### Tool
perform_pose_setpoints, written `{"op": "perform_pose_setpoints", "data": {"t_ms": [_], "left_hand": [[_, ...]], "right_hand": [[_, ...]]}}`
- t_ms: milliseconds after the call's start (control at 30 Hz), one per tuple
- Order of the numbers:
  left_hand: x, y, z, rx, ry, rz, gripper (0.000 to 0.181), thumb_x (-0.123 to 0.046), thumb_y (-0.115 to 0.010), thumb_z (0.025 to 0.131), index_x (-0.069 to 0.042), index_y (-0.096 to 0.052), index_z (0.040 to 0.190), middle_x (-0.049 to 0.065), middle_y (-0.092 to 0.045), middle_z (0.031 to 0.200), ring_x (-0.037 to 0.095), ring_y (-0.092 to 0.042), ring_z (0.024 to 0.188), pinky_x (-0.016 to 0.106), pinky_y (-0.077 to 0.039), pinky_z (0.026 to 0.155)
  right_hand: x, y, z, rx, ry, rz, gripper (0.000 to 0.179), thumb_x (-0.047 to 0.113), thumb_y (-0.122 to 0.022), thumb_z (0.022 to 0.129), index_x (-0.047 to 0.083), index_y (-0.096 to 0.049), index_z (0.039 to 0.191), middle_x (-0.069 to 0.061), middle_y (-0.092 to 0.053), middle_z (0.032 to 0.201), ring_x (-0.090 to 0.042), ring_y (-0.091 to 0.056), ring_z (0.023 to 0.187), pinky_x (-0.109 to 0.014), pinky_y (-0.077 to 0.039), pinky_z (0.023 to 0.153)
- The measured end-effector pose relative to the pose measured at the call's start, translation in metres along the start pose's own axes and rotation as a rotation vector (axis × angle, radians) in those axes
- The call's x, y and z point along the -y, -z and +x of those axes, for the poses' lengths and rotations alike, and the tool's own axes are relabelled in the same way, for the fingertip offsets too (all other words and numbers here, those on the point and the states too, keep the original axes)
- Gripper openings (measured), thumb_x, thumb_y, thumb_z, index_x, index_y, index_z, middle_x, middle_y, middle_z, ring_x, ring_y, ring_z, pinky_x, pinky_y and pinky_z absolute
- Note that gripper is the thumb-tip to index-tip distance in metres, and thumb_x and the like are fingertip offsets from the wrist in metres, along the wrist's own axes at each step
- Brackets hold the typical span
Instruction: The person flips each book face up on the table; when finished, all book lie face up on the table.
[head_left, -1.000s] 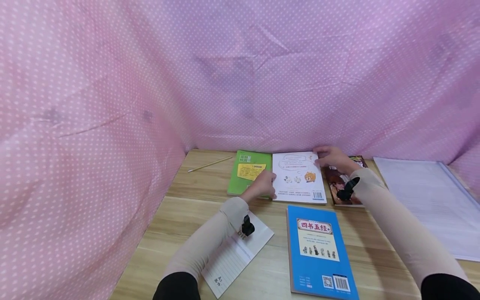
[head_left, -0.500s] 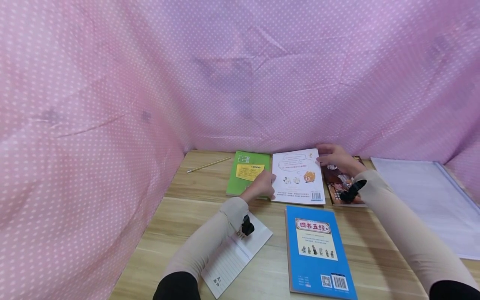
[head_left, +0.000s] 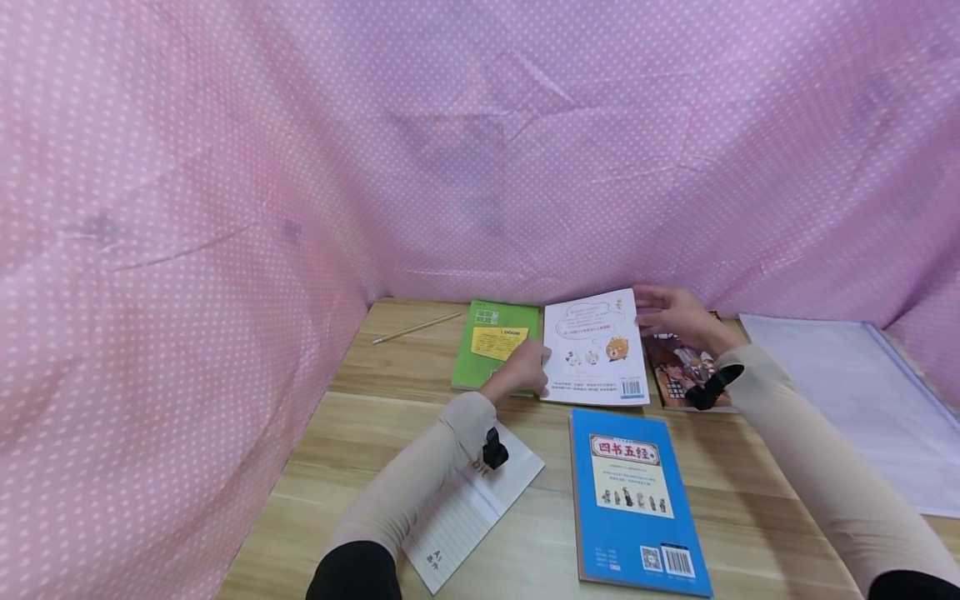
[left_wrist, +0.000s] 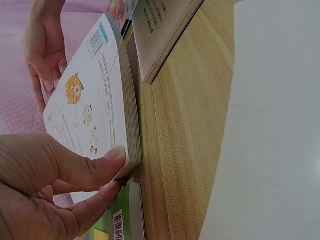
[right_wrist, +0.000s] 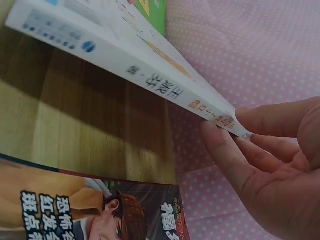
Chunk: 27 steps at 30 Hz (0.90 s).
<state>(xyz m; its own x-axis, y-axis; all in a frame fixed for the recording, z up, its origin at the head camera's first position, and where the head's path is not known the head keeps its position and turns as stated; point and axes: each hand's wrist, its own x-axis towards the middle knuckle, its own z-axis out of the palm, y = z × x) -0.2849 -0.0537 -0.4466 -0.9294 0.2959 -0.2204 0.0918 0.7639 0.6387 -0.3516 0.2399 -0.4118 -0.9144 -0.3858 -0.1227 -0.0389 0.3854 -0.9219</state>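
Note:
A white book [head_left: 596, 354] with cartoon animals on its cover lies at the back of the table, its far right corner raised. My left hand [head_left: 523, 367] pinches its left edge; in the left wrist view the thumb [left_wrist: 114, 155] presses the cover near the corner with fingers beneath. At the far right corner my right hand [head_left: 675, 317] grips the book; in the right wrist view fingers and thumb are around the end of its printed spine [right_wrist: 165, 90]. A green book [head_left: 498, 342] lies just left, a comic-style dark book [head_left: 686, 371] on the right under my right wrist.
A blue book [head_left: 637, 500] lies in front, with a pale notebook [head_left: 480, 508] partly under my left forearm. A pencil [head_left: 416, 327] lies at the back left. On the right is a clear plastic folder [head_left: 847, 400]. A pink dotted curtain [head_left: 480, 167] hangs behind the table.
The white book's right side has lifted and tilted up, its far edge rising toward the curtain. My right hand has moved slightly up and right with it; the left hand has stayed put.

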Motion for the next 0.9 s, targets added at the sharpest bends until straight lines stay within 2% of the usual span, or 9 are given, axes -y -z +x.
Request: {"op": "perform_pose_setpoints", "data": {"t_ms": [33, 200, 467, 733, 900], "left_hand": [[0.000, 0.000, 0.000, -0.001, 0.002, 0.000, 0.054, 0.011, -0.085, 0.067, -0.011, -0.036, 0.068, -0.001, -0.032, 0.064, 0.013, -0.036, 0.061, 0.021, -0.035, 0.052], [0.001, -0.001, -0.001, 0.006, 0.004, 0.010, 0.053, 0.010, -0.086, 0.067, -0.010, -0.037, 0.069, -0.001, -0.032, 0.064, 0.013, -0.036, 0.061, 0.022, -0.033, 0.052], [0.002, 0.000, -0.002, 0.021, -0.035, 0.015, 0.054, 0.007, -0.087, 0.070, -0.009, -0.036, 0.072, 0.000, -0.033, 0.068, 0.014, -0.037, 0.064, 0.022, -0.033, 0.055], [0.004, 0.001, 0.000, 0.063, -0.055, 0.000, 0.052, 0.001, -0.087, 0.075, -0.009, -0.036, 0.075, 0.000, -0.035, 0.071, 0.013, -0.039, 0.066, 0.022, -0.032, 0.056], [0.004, 0.001, -0.001, 0.071, -0.078, -0.031, 0.051, 0.004, -0.086, 0.075, -0.006, -0.036, 0.078, 0.000, -0.035, 0.072, 0.013, -0.038, 0.066, 0.021, -0.030, 0.056]], "right_hand": [[-0.001, 0.000, 0.000, -0.002, -0.004, 0.004, 0.067, 0.001, -0.057, 0.101, -0.002, -0.024, 0.159, -0.031, -0.039, 0.156, -0.012, -0.067, 0.109, -0.049, -0.055, 0.100], [-0.001, -0.003, -0.005, 0.006, -0.030, -0.003, 0.063, 0.003, -0.053, 0.104, -0.001, -0.025, 0.159, -0.029, -0.037, 0.158, -0.027, -0.060, 0.125, -0.054, -0.050, 0.106], [0.008, -0.007, -0.014, 0.022, -0.010, 0.027, 0.063, 0.002, -0.054, 0.104, 0.000, -0.025, 0.160, -0.029, -0.036, 0.158, -0.006, -0.064, 0.111, -0.053, -0.048, 0.108], [0.016, -0.008, -0.019, 0.028, -0.004, 0.055, 0.060, 0.003, -0.048, 0.106, 0.005, -0.024, 0.161, -0.025, -0.036, 0.160, 0.001, -0.063, 0.109, -0.031, -0.057, 0.097], [0.021, -0.010, -0.021, 0.035, 0.015, 0.064, 0.061, 0.004, -0.049, 0.106, 0.004, -0.023, 0.161, -0.027, -0.034, 0.161, 0.004, -0.062, 0.107, -0.026, -0.058, 0.093]]}}
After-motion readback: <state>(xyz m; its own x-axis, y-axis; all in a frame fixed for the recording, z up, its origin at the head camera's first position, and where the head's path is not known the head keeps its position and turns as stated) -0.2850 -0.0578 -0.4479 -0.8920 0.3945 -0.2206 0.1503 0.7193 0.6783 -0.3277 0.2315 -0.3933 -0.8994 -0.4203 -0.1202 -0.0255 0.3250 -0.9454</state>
